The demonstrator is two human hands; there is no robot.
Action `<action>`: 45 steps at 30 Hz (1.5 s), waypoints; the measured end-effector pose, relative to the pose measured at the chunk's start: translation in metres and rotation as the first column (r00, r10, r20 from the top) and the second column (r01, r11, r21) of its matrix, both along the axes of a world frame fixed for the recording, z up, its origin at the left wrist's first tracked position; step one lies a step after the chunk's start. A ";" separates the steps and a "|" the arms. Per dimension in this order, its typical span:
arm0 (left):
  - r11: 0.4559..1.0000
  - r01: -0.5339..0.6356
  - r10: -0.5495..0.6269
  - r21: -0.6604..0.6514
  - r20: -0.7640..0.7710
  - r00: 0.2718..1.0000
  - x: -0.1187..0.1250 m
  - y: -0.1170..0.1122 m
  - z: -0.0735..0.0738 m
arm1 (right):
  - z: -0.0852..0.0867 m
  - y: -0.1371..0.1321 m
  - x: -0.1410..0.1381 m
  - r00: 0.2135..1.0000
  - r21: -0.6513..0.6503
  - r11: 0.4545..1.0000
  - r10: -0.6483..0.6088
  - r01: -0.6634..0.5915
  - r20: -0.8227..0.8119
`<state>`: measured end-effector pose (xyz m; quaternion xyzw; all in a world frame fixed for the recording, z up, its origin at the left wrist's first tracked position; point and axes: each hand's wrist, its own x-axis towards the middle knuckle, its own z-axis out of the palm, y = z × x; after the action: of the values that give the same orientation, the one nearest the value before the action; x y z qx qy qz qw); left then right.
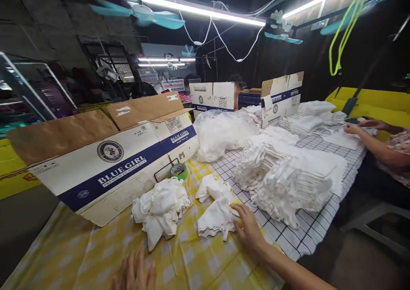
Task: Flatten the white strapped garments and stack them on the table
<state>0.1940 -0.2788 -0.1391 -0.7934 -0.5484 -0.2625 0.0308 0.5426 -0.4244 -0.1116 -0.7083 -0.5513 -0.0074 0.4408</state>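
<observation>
My right hand (249, 231) is at the right edge of a small white cloth piece (216, 216) with thin straps, its fingers apart and touching the fabric. Another crumpled white piece (214, 187) lies just behind it. My left hand (134, 273) is low at the frame's bottom edge, fingers stretched out over the yellow checked tablecloth (179, 260), holding nothing. Beyond it sits a loose heap of white strapped cloth pieces (163, 206). To the right of my right hand stand thick layered stacks of similar white pieces (288, 183).
A cut cardboard box panel (128, 166) stands along the left, with a green tape roll (178, 171) beside it. A clear plastic bag of white stuff (226, 132) lies behind. On the right, another person's hands (354, 128) handle white cloth. Fans (141, 14) hang overhead.
</observation>
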 end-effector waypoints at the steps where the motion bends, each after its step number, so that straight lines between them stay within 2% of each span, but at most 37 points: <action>1: 0.994 0.105 -0.107 0.031 0.044 0.993 0.016 -0.003 0.003 | -0.004 -0.004 0.008 0.999 0.000 0.999 -0.033 0.033 -0.031; 3: 0.947 0.320 -0.320 0.025 0.110 0.941 0.052 -0.009 0.008 | -0.009 -0.008 0.019 0.993 -0.012 0.998 -0.068 0.067 -0.094; 5: 0.901 0.430 -0.413 -0.060 0.185 0.892 0.089 -0.013 0.013 | -0.010 -0.007 0.025 0.986 -0.026 0.997 -0.079 0.076 -0.147; 8: 0.856 0.466 -0.393 -0.223 0.304 0.868 0.137 -0.008 0.021 | -0.007 0.001 0.027 0.979 -0.024 0.998 -0.064 0.060 -0.196; 11: 0.804 0.476 -0.362 -0.356 0.342 0.867 0.170 0.007 0.031 | -0.003 0.011 0.025 0.975 -0.015 1.000 -0.026 0.023 -0.221; 14: 0.738 0.499 -0.401 -0.454 0.299 0.866 0.187 0.021 0.040 | 0.002 0.022 0.022 0.976 0.004 0.999 0.046 -0.046 -0.215; 18: 0.666 0.527 -0.445 -0.528 0.286 0.849 0.198 0.030 0.048 | 0.004 0.038 0.021 0.972 0.033 0.993 0.120 -0.116 -0.200; 21: 0.621 0.525 -0.427 -0.582 0.311 0.849 0.199 0.032 0.050 | 0.001 0.047 0.023 0.967 0.046 0.995 0.100 -0.092 -0.235; 23: 0.569 0.533 -0.404 -0.626 0.352 0.844 0.197 0.030 0.051 | 0.000 0.049 0.026 0.962 0.038 0.998 0.066 -0.057 -0.265; 27: 0.401 0.590 -0.360 -0.701 0.471 0.805 0.188 0.021 0.058 | 0.009 0.046 0.029 0.965 0.032 0.996 0.087 -0.082 -0.249; 29: 0.248 0.653 -0.291 -0.715 0.589 0.754 0.184 0.015 0.064 | 0.018 0.045 0.028 0.963 0.038 0.985 0.171 -0.167 -0.209; 32: -0.020 0.780 -0.050 -0.626 0.779 0.625 0.179 0.006 0.078 | 0.031 0.047 0.027 0.925 0.023 0.954 0.296 -0.300 -0.240; 33: -0.076 0.808 0.032 -0.585 0.808 0.588 0.177 0.003 0.082 | 0.034 0.047 0.027 0.902 0.006 0.942 0.323 -0.335 -0.288; 34: -0.103 0.823 0.089 -0.559 0.819 0.567 0.175 0.001 0.086 | 0.037 0.047 0.027 0.872 -0.014 0.931 0.338 -0.366 -0.354; 37: -0.142 0.835 0.174 -0.531 0.817 0.550 0.168 -0.003 0.097 | 0.042 0.044 0.028 0.733 -0.061 0.888 0.337 -0.456 -0.591; 41: -0.175 0.838 0.189 -0.517 0.818 0.544 0.159 -0.008 0.106 | 0.048 0.033 0.025 0.469 0.006 0.833 0.318 -0.553 -0.824; 43: -0.187 0.846 0.198 -0.500 0.824 0.531 0.156 -0.012 0.110 | 0.050 0.027 0.021 0.321 0.067 0.805 0.309 -0.589 -0.895; 45: -0.196 0.851 0.209 -0.486 0.828 0.521 0.155 -0.017 0.113 | 0.050 0.023 0.016 0.205 0.106 0.789 0.283 -0.605 -0.937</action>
<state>0.3492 -0.2955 -0.0257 -0.5011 -0.2278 -0.0540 -0.8331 0.5585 -0.4017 -0.0618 -0.4474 -0.3815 0.5981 0.5447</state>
